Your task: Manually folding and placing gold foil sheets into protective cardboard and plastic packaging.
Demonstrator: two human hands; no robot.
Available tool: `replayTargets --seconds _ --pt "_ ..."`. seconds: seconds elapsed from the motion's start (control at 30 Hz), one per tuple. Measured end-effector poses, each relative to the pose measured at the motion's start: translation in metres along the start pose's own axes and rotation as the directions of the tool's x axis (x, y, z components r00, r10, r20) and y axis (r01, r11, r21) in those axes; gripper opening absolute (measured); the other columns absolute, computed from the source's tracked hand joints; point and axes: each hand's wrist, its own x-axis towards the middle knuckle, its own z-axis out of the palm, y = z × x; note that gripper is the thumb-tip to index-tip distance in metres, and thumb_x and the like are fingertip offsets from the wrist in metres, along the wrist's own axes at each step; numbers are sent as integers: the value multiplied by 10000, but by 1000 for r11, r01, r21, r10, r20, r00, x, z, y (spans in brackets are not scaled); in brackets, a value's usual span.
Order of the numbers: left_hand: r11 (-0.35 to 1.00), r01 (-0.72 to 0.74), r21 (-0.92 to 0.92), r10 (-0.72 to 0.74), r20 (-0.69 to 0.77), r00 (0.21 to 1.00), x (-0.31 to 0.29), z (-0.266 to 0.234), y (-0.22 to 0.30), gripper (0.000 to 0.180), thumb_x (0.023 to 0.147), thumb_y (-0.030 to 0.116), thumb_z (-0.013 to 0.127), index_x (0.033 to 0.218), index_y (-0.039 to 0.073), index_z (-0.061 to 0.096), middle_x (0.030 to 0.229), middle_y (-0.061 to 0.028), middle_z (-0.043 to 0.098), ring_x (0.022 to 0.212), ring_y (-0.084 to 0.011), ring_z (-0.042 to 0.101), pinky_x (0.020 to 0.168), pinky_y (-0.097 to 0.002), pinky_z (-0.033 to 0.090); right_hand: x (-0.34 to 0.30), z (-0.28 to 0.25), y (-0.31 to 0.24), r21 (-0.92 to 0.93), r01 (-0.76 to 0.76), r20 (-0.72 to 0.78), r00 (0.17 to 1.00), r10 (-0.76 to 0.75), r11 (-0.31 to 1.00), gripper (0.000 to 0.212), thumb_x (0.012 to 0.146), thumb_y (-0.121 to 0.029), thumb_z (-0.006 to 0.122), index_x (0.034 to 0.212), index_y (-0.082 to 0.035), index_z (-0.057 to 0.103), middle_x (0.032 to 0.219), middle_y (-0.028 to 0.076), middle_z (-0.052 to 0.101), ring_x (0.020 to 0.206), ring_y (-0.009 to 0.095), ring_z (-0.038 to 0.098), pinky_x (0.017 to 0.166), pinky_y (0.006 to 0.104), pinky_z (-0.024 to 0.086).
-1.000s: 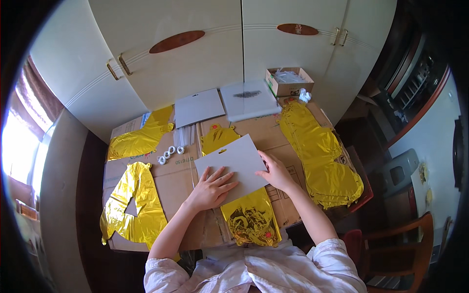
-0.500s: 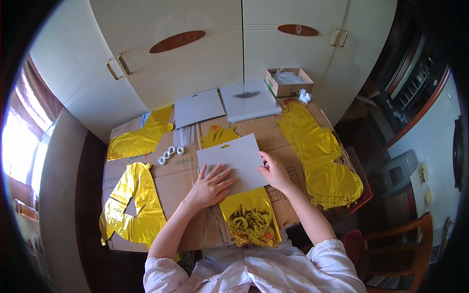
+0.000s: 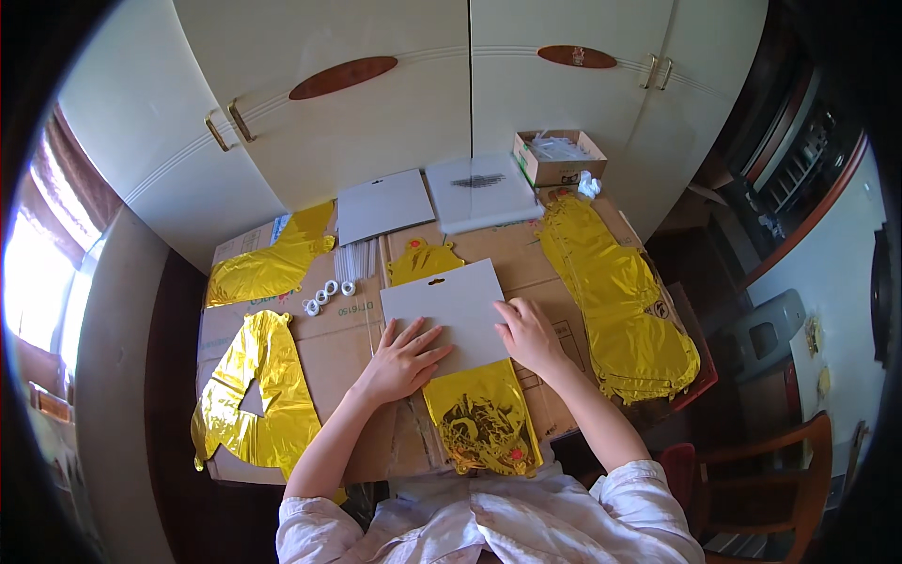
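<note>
A pale grey-white card (image 3: 442, 305) with a hang slot near its top edge lies slightly turned in the middle of the cardboard. Spread flat on its lower left part is my left hand (image 3: 399, 362), fingers apart. My right hand (image 3: 531, 336) has bent fingers and thumb closed at the card's right edge; what lies under its fingertips is hidden. Beneath the card, a flat gold foil piece (image 3: 484, 404) with dark patterning and a red spot shows at the front. More gold foil (image 3: 425, 261), also red-spotted, shows beyond the card's far edge.
Cardboard (image 3: 362, 338) covers the table. Gold foil balloons lie at left (image 3: 230, 414), far left (image 3: 282, 254) and right (image 3: 625, 310). White ribbon rolls (image 3: 329, 288), thin clear straws (image 3: 357, 258), stacked cards (image 3: 385, 207), a plastic packet (image 3: 481, 193) and an open box (image 3: 559, 160) sit further back.
My right hand has shifted slightly down along the card's right edge, its index finger now bent on the card. My left hand stays pressed in place.
</note>
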Motion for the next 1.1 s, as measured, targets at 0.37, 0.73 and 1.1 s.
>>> replayTargets --seconds 0.37,0.73,1.1 --pt "1000 5 -10 -5 -55 998 -2 -2 3 371 889 321 625 1258 291 649 1406 -28 539 1360 -275 425 1125 -603 214 -20 -30 -19 130 323 97 937 -336 938 298 854 -93 660 1151 -107 683 1311 58 578 1259 268 501 1070 419 398" --pt "999 15 -37 -18 -79 997 -2 -7 5 360 861 324 651 1218 297 677 1366 -19 564 1324 -257 452 1106 -582 239 -24 -12 -5 147 327 109 932 -344 933 263 810 -66 670 1055 -137 733 1199 10 675 1219 224 560 1069 402 410" --pt "1000 9 -19 -10 -69 998 0 -8 5 360 861 334 651 1219 308 675 1361 -13 566 1311 -257 463 1114 -580 237 -23 -11 -6 198 291 105 943 -316 936 253 794 -55 681 1023 -145 743 1179 -1 685 1187 222 578 1031 390 448"
